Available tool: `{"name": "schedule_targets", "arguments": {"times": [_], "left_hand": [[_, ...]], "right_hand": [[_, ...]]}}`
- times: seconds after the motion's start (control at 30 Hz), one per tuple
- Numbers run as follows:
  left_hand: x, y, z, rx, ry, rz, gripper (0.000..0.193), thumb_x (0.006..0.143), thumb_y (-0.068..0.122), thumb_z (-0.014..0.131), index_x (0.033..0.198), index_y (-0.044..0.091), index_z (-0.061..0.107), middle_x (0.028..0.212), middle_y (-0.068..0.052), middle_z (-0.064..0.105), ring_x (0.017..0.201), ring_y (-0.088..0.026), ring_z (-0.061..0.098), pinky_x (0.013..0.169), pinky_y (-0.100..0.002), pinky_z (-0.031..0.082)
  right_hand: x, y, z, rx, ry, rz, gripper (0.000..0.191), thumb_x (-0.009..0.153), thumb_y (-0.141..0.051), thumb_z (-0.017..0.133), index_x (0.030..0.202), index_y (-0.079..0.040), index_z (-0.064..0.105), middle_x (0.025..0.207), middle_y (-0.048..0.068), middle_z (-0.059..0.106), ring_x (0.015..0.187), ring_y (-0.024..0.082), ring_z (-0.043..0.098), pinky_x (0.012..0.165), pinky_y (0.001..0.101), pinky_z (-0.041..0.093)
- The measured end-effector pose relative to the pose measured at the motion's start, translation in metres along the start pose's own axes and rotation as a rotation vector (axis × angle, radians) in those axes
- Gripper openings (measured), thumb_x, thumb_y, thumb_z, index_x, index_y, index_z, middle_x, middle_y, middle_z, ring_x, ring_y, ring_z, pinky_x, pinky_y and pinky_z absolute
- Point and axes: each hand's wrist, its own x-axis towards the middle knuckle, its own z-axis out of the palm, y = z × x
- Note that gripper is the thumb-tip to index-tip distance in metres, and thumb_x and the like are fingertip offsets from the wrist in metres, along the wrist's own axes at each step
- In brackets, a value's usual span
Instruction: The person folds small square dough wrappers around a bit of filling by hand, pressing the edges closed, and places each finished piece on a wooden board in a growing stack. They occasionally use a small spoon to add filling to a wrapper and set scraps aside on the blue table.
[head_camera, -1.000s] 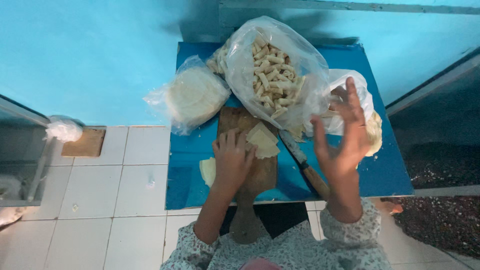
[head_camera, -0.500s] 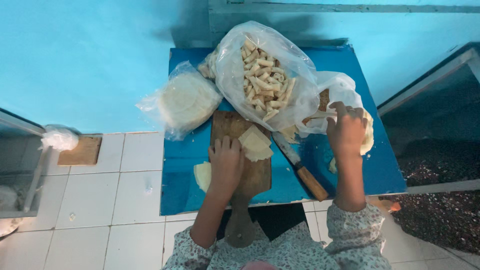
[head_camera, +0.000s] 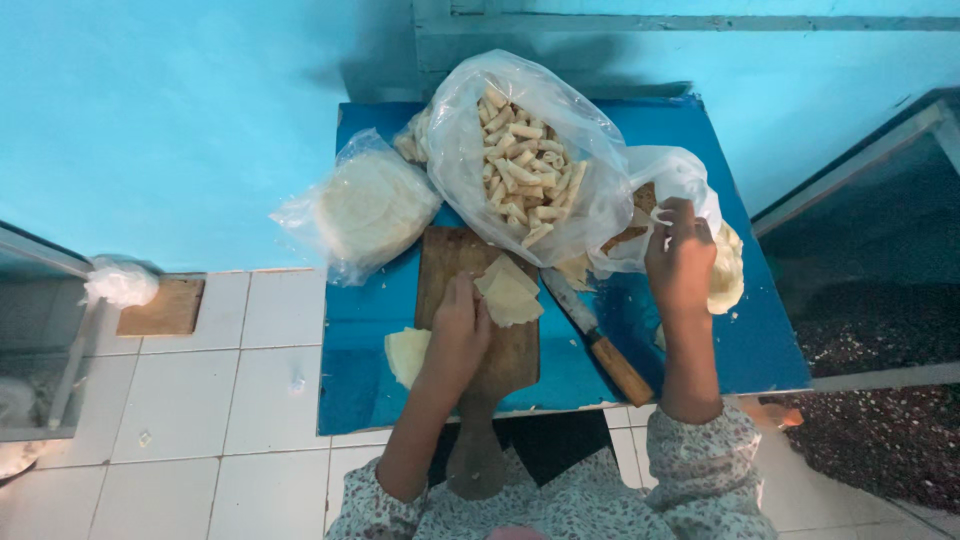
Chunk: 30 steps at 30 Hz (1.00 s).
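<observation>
One blue table (head_camera: 700, 350) against turquoise wall, white tiled floor. My left hand (head_camera: 458, 335) lies flat on the board (head_camera: 505, 350) beside dough squares (head_camera: 508, 290); right hand (head_camera: 680, 262) pinches a plastic bag (head_camera: 670, 175). Knife (head_camera: 600, 345) lies between.

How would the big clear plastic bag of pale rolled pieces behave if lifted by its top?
The big clear plastic bag of pale rolled pieces would likely sag: its film looks thin and crinkled. The mouth gapes open, so loose pieces could spill if it tips. Packed this full, it is probably rather heavy for one hand. It slumps on the blue table, so rolling seems unlikely.
</observation>
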Motion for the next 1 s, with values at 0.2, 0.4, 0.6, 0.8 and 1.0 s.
{"name": "schedule_targets", "arguments": {"times": [0.2, 0.4, 0.6, 0.8, 1.0], "left_hand": [[0.000, 0.003, -0.001, 0.085, 0.088, 0.012, 0.045, 0.094, 0.003, 0.059, 0.135, -0.011, 0.048, 0.119, -0.030, 0.061, 0.102, -0.047, 0.064, 0.084, -0.050, 0.054], [0.001, 0.004, -0.002, 0.082, -0.024, -0.112, 0.053, 0.091, 0.008, 0.064, 0.137, -0.011, 0.046, 0.114, -0.027, 0.064, 0.098, -0.043, 0.067, 0.082, -0.050, 0.055], [0.001, -0.004, 0.002, 0.244, -0.001, -0.082, 0.056, 0.093, 0.011, 0.065, 0.141, -0.011, 0.046, 0.114, -0.029, 0.063, 0.100, -0.048, 0.063, 0.086, -0.054, 0.051], [0.003, -0.009, 0.005, 0.459, 0.061, 0.077, 0.044, 0.086, 0.009, 0.067, 0.127, -0.003, 0.056, 0.112, -0.026, 0.063, 0.108, -0.047, 0.058, 0.098, -0.061, 0.041], [0.000, -0.008, -0.004, 0.154, -0.003, -0.005, 0.043, 0.086, 0.002, 0.062, 0.127, -0.007, 0.053, 0.114, -0.030, 0.056, 0.106, -0.048, 0.056, 0.087, -0.055, 0.048]], "right_hand": [[-0.004, 0.002, 0.007, 0.066, -0.068, 0.094, 0.033, 0.094, 0.005, 0.064, 0.125, -0.004, 0.057, 0.100, 0.018, 0.076, 0.084, 0.034, 0.075, 0.070, 0.0424, 0.058], [-0.008, 0.016, 0.008, 0.134, -0.029, 0.135, 0.033, 0.092, 0.005, 0.068, 0.122, -0.002, 0.055, 0.096, 0.017, 0.077, 0.085, 0.030, 0.078, 0.072, 0.0360, 0.063], [-0.013, 0.020, -0.005, 0.267, 0.051, 0.222, 0.037, 0.091, 0.009, 0.070, 0.123, 0.000, 0.055, 0.097, 0.018, 0.077, 0.088, 0.024, 0.078, 0.073, 0.0330, 0.063], [-0.035, 0.010, -0.034, 0.473, 0.028, 0.397, 0.035, 0.093, 0.009, 0.071, 0.124, 0.001, 0.055, 0.100, 0.018, 0.075, 0.088, 0.016, 0.073, 0.072, 0.0280, 0.058], [-0.054, -0.013, -0.034, 0.791, -0.203, 0.511, 0.041, 0.088, 0.011, 0.066, 0.126, -0.001, 0.054, 0.100, 0.015, 0.074, 0.083, 0.014, 0.069, 0.072, 0.0251, 0.055]]}}
